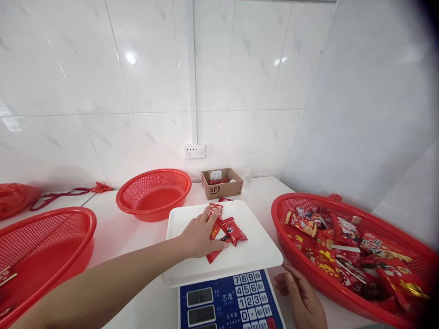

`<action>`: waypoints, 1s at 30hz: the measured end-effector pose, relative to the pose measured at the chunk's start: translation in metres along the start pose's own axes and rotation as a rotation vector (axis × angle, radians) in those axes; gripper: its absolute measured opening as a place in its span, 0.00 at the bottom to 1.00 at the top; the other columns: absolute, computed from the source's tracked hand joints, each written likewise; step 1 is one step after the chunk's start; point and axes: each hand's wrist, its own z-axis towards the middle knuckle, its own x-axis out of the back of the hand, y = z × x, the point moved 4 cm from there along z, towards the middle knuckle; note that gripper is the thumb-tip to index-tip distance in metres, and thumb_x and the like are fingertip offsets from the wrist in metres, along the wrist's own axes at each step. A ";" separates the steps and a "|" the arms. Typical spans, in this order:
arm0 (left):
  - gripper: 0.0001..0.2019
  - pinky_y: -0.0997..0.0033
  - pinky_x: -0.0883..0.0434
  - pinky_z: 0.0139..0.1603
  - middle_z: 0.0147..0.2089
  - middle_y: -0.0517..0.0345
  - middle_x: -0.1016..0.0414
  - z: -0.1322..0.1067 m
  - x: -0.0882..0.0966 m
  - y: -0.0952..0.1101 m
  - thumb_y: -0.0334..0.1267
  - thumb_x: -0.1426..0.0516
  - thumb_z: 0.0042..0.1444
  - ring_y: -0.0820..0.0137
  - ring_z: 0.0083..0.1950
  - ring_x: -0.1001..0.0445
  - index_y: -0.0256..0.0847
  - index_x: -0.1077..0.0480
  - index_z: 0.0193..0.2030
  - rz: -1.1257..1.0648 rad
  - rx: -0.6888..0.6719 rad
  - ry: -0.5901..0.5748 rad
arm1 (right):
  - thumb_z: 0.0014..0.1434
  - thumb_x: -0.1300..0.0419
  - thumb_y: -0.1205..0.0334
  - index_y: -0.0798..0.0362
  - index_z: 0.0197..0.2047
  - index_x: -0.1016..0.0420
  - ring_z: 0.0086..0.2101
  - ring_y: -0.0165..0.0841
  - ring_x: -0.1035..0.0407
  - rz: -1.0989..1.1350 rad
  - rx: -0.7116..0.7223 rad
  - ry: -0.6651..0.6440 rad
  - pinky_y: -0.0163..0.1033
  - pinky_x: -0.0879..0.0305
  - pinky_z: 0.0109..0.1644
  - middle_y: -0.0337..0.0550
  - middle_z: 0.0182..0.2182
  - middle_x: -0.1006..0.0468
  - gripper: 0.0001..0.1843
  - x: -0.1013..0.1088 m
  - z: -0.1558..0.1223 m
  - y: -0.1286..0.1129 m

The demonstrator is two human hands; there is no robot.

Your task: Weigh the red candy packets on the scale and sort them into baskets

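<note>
My left hand (202, 235) reaches over the white weighing tray (192, 267) of a scale. Its fingers are spread and touch several small red snack packets, partly hiding them. One red packet (234, 230) lies just to the right of the fingertips. Below the tray shows the scale's blue keypad panel (226, 299). Between the scale and the large red basket on the right, my right hand (302, 297) is low over the table, fingers loosely bent and apart. Nothing shows in it.
The right-hand red basket (279, 214) holds many wrapped snacks. A round red basket (154, 214) stands behind the scale to the left, and another red basket (89, 219) at far left. A cardboard box (224, 189) and a clear bottle (247, 176) stand near the tiled wall.
</note>
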 end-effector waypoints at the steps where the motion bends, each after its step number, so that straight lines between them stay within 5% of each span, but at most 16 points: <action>1: 0.46 0.50 0.46 0.62 0.71 0.47 0.64 -0.001 0.001 0.000 0.59 0.45 0.48 0.51 0.67 0.53 0.46 0.63 0.68 -0.015 -0.015 0.025 | 0.46 0.45 0.33 0.54 0.41 0.30 0.26 0.35 0.29 0.000 0.000 -0.001 0.39 0.29 0.31 0.43 0.26 0.24 0.32 0.000 0.000 0.000; 6: 0.33 0.57 0.38 0.57 0.62 0.53 0.40 -0.009 0.002 -0.002 0.53 0.44 0.51 0.57 0.60 0.40 0.48 0.47 0.62 -0.057 -0.088 0.094 | 0.47 0.45 0.34 0.54 0.42 0.30 0.26 0.35 0.28 0.002 -0.007 -0.001 0.39 0.29 0.32 0.43 0.27 0.23 0.32 0.002 0.001 0.003; 11: 0.24 0.64 0.29 0.40 0.53 0.54 0.36 -0.015 0.001 0.001 0.51 0.45 0.52 0.62 0.44 0.28 0.48 0.40 0.54 -0.055 -0.094 0.129 | 0.47 0.45 0.34 0.54 0.42 0.29 0.26 0.35 0.28 0.012 -0.003 0.002 0.38 0.29 0.31 0.42 0.25 0.24 0.32 0.001 0.000 0.003; 14: 0.20 0.66 0.29 0.40 0.49 0.57 0.35 -0.015 0.005 0.001 0.50 0.45 0.52 0.65 0.41 0.28 0.49 0.38 0.50 -0.018 -0.113 0.171 | 0.48 0.44 0.35 0.54 0.42 0.29 0.26 0.34 0.29 0.020 0.004 -0.001 0.38 0.29 0.31 0.41 0.26 0.24 0.31 0.000 -0.001 0.001; 18: 0.18 0.66 0.30 0.39 0.48 0.57 0.36 -0.005 0.034 -0.015 0.50 0.46 0.54 0.66 0.40 0.28 0.48 0.38 0.49 0.064 -0.035 0.332 | 0.49 0.45 0.35 0.54 0.42 0.29 0.26 0.35 0.29 0.026 0.000 -0.009 0.39 0.29 0.32 0.42 0.26 0.24 0.30 0.000 -0.001 0.001; 25: 0.19 0.61 0.31 0.37 0.53 0.49 0.39 0.022 0.116 -0.081 0.51 0.52 0.57 0.57 0.45 0.29 0.44 0.39 0.51 0.199 0.236 0.556 | 0.49 0.45 0.35 0.54 0.43 0.29 0.27 0.35 0.29 0.012 -0.007 -0.016 0.39 0.29 0.32 0.42 0.27 0.24 0.31 0.001 -0.002 0.002; 27: 0.21 0.57 0.32 0.41 0.54 0.43 0.40 0.028 0.123 -0.094 0.51 0.54 0.58 0.53 0.47 0.30 0.41 0.40 0.52 0.218 0.291 0.556 | 0.49 0.45 0.35 0.54 0.43 0.29 0.27 0.34 0.29 0.012 -0.006 -0.009 0.39 0.29 0.33 0.42 0.26 0.24 0.31 0.001 -0.002 0.001; 30: 0.21 0.50 0.38 0.52 0.57 0.40 0.40 0.040 0.110 -0.094 0.50 0.55 0.60 0.49 0.56 0.36 0.38 0.38 0.52 0.234 0.272 0.500 | 0.50 0.46 0.35 0.54 0.43 0.30 0.27 0.34 0.30 0.028 0.006 -0.004 0.38 0.30 0.32 0.41 0.26 0.25 0.31 0.000 -0.003 0.000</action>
